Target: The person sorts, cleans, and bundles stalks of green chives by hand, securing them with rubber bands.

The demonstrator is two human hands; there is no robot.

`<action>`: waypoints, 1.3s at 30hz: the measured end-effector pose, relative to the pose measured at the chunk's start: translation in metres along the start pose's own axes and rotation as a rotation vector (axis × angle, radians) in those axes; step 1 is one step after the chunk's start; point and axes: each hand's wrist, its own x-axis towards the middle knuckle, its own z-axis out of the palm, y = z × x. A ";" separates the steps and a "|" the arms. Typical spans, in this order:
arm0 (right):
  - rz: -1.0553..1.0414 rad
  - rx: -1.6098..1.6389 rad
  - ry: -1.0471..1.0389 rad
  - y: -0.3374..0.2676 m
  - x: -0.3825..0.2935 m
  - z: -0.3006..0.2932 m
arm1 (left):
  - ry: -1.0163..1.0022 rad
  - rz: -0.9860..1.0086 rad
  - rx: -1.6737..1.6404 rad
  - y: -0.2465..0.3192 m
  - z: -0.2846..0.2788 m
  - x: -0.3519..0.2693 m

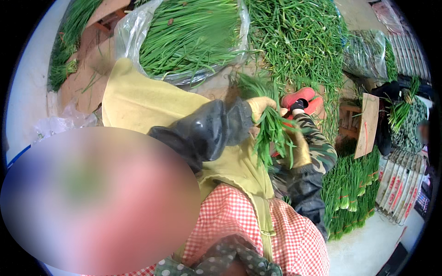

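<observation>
A bunch of green chives (272,132), or similar thin leafy greens, hangs over the lap of a yellow apron (155,98). My left hand (261,106), in a tan glove, is closed around the bunch near its upper part. Close against the other side of the leaves is my right hand (301,146), in a yellowish glove and somewhat blurred. Its fingers are partly hidden, so what it grips is unclear. Bits of a red strip (287,125) show between the hands. Dark sleeve covers (207,129) run up my forearms.
A plastic-lined heap of long greens (190,38) lies ahead, beside a loose pile (297,41). Red shoes (298,97) are near the hands. Tied bunches (352,193) stand at right, by a cardboard piece (366,126) and crates (400,188). A co-worker's sleeve (409,124) is at far right.
</observation>
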 end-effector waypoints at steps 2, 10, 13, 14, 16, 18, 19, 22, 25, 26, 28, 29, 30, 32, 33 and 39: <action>-0.001 0.399 -0.279 0.030 0.009 0.011 | -0.059 0.063 0.315 -0.023 0.032 -0.027; -0.494 0.731 -0.247 0.008 0.120 0.096 | 0.727 0.210 1.364 -0.082 0.073 -0.196; -0.488 0.755 -0.458 0.003 0.172 0.071 | 0.777 0.284 2.131 -0.103 0.086 -0.252; -0.456 0.780 -0.662 -0.002 0.182 0.062 | 0.842 0.278 2.389 -0.107 0.086 -0.268; -0.183 1.006 -0.406 -0.018 0.149 0.108 | 1.176 0.176 2.549 -0.104 0.033 -0.311; -0.240 0.997 -0.993 -0.024 0.239 0.073 | 1.399 -0.001 2.556 -0.097 0.038 -0.327; -0.264 0.924 -0.982 -0.025 0.246 0.076 | 1.526 -0.105 2.490 -0.109 0.054 -0.336; -0.352 0.650 -0.539 -0.044 0.243 0.087 | 1.215 0.224 1.736 -0.118 0.032 -0.387; -0.357 0.543 -0.135 -0.053 0.255 0.024 | 1.408 0.192 1.439 -0.133 0.026 -0.407; -0.305 0.567 -0.009 -0.058 0.237 0.005 | 1.410 0.290 1.345 -0.138 0.017 -0.411; -0.121 0.591 -0.033 -0.056 0.217 -0.014 | 1.306 0.360 1.277 -0.150 0.016 -0.410; -0.115 0.402 -0.076 -0.041 0.206 -0.003 | 1.244 0.392 1.251 -0.151 0.014 -0.410; -0.111 0.207 -0.127 -0.027 0.184 0.016 | 1.285 0.332 1.259 -0.150 0.005 -0.410; -0.136 -0.121 -0.252 -0.006 0.111 0.081 | 1.223 0.428 1.279 -0.153 -0.016 -0.408; -0.008 -0.013 -0.559 -0.002 0.069 0.116 | 1.190 0.466 1.298 -0.150 -0.026 -0.410; -0.230 -1.118 -0.685 0.037 0.105 0.186 | 1.235 0.645 1.398 -0.154 -0.074 -0.418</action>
